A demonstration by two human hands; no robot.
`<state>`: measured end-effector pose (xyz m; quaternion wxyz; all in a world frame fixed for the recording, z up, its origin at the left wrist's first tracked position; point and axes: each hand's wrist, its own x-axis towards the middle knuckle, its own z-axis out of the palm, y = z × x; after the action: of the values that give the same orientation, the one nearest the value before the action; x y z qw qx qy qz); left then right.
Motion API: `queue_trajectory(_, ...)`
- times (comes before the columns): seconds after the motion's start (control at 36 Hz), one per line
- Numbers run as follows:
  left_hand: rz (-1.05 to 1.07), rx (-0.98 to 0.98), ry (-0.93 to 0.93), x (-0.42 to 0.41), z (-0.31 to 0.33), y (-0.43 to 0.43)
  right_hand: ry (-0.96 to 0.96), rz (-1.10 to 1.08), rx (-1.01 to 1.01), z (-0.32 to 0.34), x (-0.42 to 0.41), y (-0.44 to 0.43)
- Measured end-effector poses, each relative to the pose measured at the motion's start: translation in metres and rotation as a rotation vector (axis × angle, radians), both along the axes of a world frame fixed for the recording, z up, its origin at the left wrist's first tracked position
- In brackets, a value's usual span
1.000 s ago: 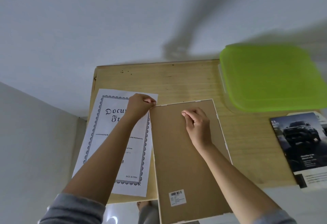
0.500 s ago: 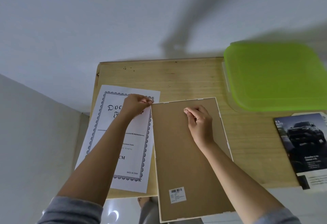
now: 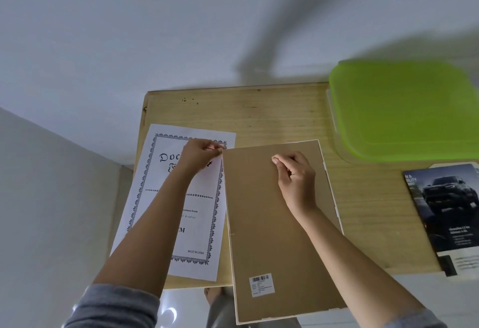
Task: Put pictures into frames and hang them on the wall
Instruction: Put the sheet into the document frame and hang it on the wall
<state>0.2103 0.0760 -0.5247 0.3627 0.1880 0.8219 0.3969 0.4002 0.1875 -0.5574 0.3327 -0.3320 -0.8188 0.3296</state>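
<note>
Frame (image 3: 274, 224) lies face down on the table (image 3: 259, 115), certificate sheet (image 3: 178, 198) left, brochure (image 3: 445, 213) right, lidded box (image 3: 404, 110) behind.

This looks like a plain room at home — I'm at a small light wooden table (image 3: 272, 117) pushed against bare white walls (image 3: 155, 29). On it lie a printed document sheet (image 3: 166, 187), a frame's brown backing board (image 3: 272, 237), a car brochure (image 3: 448, 211) and a green plastic lid (image 3: 404, 110) — household odds and ends, no tools or office gear.
</note>
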Motion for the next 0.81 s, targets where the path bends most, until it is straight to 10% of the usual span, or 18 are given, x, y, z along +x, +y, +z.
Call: queue_trajectory(0.81, 0.183, 0.251, 0.062, 0.069, 0.012, -0.022, 0.051, -0.029, 0.001, 0.022, -0.038, 0.011)
